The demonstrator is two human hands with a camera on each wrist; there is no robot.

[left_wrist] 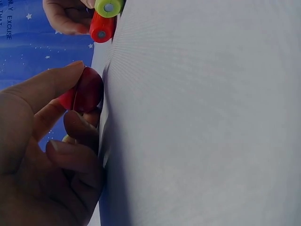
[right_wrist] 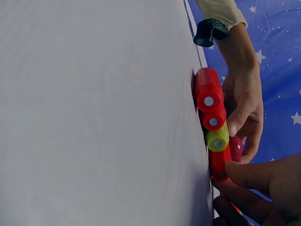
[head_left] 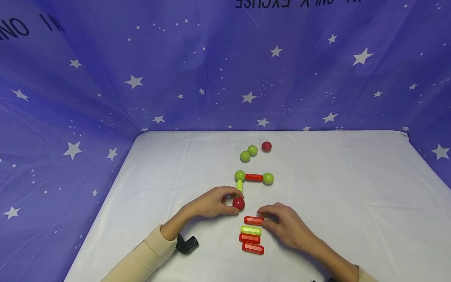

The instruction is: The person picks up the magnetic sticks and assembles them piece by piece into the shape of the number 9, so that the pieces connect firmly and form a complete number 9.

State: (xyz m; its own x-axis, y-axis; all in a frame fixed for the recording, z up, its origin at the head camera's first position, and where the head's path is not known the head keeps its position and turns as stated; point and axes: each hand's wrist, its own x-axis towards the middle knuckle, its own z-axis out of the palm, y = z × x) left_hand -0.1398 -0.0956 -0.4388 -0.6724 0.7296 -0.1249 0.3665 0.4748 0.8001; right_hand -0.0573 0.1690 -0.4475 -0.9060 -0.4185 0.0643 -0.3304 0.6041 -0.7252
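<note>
In the head view my left hand (head_left: 213, 201) holds a glossy red ball (head_left: 238, 203) between thumb and fingers. The ball sits at the near end of a lime-green rod (head_left: 239, 187), which runs up to a green ball (head_left: 240, 176). From there a red rod (head_left: 253, 177) leads right to another green ball (head_left: 268, 178). My right hand (head_left: 287, 226) pinches the right end of a loose red magnetic rod (right_wrist: 219, 165), its thumb against the rod in the right wrist view. That rod is the farthest in a column of loose rods.
Below the pinched rod lie a lime-green rod (head_left: 251, 230) and two red rods, side by side. Farther back are two loose green balls (head_left: 252, 150) and a red ball (head_left: 266, 146). A starry blue curtain (head_left: 225, 66) hangs behind the white-covered table (head_left: 352, 176).
</note>
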